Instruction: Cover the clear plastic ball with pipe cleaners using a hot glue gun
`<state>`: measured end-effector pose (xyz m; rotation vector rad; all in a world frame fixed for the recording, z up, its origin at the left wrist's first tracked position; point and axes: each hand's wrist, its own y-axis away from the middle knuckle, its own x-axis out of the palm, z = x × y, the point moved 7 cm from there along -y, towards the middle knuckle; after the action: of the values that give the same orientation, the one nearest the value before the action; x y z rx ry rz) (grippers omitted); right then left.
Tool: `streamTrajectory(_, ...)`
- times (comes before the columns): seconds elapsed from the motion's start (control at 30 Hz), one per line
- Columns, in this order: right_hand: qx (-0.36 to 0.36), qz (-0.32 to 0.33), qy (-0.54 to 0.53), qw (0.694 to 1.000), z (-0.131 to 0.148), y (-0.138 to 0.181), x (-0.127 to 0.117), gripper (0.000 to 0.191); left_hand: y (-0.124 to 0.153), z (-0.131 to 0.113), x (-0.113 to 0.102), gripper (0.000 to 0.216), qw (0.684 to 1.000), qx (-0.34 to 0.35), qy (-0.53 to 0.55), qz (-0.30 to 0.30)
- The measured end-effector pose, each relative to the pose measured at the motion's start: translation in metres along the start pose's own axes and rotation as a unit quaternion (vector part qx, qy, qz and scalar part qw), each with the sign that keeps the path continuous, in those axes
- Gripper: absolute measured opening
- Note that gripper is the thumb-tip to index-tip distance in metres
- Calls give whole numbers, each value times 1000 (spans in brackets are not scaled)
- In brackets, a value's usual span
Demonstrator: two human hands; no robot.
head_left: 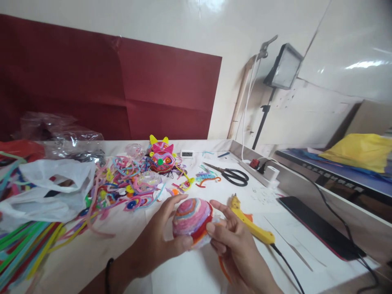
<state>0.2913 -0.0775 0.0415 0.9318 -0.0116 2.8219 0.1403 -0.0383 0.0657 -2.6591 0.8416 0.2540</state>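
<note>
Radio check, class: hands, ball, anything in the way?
Left hand, right hand: both on striped ball. Orange strip hanging beneath right hand. Yellow glue gun close on right, possible obstruction.

White Chinese characters (332, 178), too blurred to read with certainty, run along the side of the blue table (375, 176), well to the right of the fingers (223, 209). Beyond the fingers, the small white display (187, 154) bears dark digits too small to read.

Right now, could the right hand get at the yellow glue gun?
Probably yes: the yellow glue gun lies beside the right hand, with nothing visible between them, though that hand holds the striped round piece.
</note>
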Motion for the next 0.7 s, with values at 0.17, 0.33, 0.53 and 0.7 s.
streamTrajectory(0.17,5,1,21,1000,-7,5,8,78,1,5,0,68,996,-25,-76,-32)
streamTrajectory(0.33,7,5,36,999,-10,10,15,74,0,-1,2,66,991,-54,-116,-33)
streamTrajectory(0.53,18,59,72,996,-15,8,15,70,-3,-6,1,53,997,-22,-79,-15)
streamTrajectory(0.7,44,85,119,988,-12,10,14,62,-3,-1,-2,58,996,-5,-86,-20)
